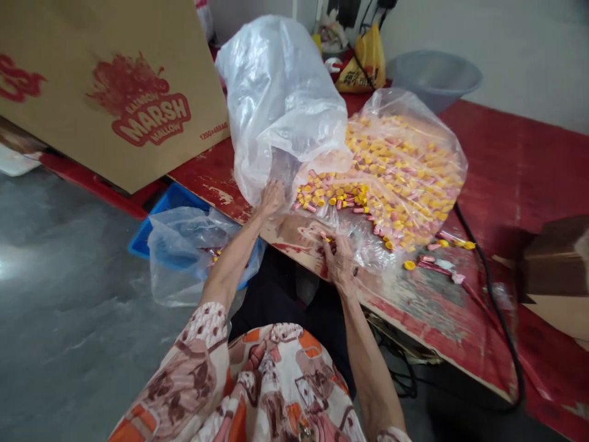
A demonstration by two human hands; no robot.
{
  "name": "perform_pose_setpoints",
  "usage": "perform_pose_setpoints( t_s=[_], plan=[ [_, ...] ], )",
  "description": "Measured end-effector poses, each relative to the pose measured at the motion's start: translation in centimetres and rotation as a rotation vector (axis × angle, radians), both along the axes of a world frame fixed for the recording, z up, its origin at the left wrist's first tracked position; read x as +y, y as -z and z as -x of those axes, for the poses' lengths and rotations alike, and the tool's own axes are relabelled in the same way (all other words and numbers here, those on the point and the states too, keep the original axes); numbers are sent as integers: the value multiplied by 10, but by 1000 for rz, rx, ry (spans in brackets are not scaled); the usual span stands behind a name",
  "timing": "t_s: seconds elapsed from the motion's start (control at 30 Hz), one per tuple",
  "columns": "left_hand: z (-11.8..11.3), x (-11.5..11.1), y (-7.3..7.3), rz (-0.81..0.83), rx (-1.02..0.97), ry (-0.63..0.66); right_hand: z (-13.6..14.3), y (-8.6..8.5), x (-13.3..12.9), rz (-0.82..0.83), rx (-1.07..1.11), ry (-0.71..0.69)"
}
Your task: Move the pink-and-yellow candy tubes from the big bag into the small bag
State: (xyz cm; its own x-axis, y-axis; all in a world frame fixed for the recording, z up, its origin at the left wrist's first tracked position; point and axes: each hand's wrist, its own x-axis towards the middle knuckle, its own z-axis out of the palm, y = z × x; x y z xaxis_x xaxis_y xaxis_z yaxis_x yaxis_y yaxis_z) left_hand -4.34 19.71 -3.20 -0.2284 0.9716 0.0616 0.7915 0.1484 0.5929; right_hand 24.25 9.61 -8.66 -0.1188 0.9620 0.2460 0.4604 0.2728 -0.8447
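Note:
A large clear plastic bag (280,92) stands at the table's front edge, and my left hand (272,197) reaches to its lower opening, with fingertips partly behind the plastic. To its right lies another clear bag (409,166) full of small pink pieces with yellow caps, its mouth open toward me. Some pieces (340,199) spill out at the mouth. My right hand (339,258) is at the table edge below them, its fingers curled around a small pink and yellow piece (327,238).
A large cardboard box (151,73) stands at the left. Below the edge is a blue crate (151,230) with a plastic bag (179,264). A grey basin (435,77) sits behind; a black cable (488,276) and brown cardboard (559,258) lie right on the red table (529,166).

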Motion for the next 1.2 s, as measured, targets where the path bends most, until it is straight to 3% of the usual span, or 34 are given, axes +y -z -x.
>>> perform_pose_setpoints(
  t_s=[0.1, 0.17, 0.23, 0.3, 0.43, 0.57, 0.63, 0.7, 0.77, 0.87, 1.03, 1.1, 1.2],
  plan=[
    [-5, -25, 0, 29, -204, 28, 6, -11, 0, 240, 254, 1],
    [-15, -50, 3, 46, -521, 120, 15, -19, -1, 370, 459, -26],
    [-29, -75, 7, 73, -883, 222, 25, -25, -2, 413, 592, -65],
    [-43, -93, 12, 109, -1059, 298, 34, -27, -4, 403, 641, -88],
    [-58, -100, 22, 32, -888, 421, 35, -22, -5, 360, 612, -94],
    [-64, -84, 30, -116, -558, 521, 15, -15, -2, 212, 289, 14],
    [-67, -79, 34, -98, -511, 498, 2, -16, 1, 146, 133, 29],
    [-70, -78, 35, -42, -555, 410, -8, -22, 4, 182, 129, -24],
    [-71, -81, 32, 42, -651, 341, -14, -30, 6, 254, 229, -84],
    [-72, -85, 18, 133, -733, 336, -15, -38, 7, 291, 344, -120],
    [-74, -78, -2, 89, -543, 396, 0, -26, -1, 342, 454, -187],
    [-78, -73, -2, 148, -497, 467, 3, -18, -6, 348, 442, -199],
    [-96, -71, 5, 135, -335, 553, -2, -9, -14, 243, 242, -118]
  ],
)
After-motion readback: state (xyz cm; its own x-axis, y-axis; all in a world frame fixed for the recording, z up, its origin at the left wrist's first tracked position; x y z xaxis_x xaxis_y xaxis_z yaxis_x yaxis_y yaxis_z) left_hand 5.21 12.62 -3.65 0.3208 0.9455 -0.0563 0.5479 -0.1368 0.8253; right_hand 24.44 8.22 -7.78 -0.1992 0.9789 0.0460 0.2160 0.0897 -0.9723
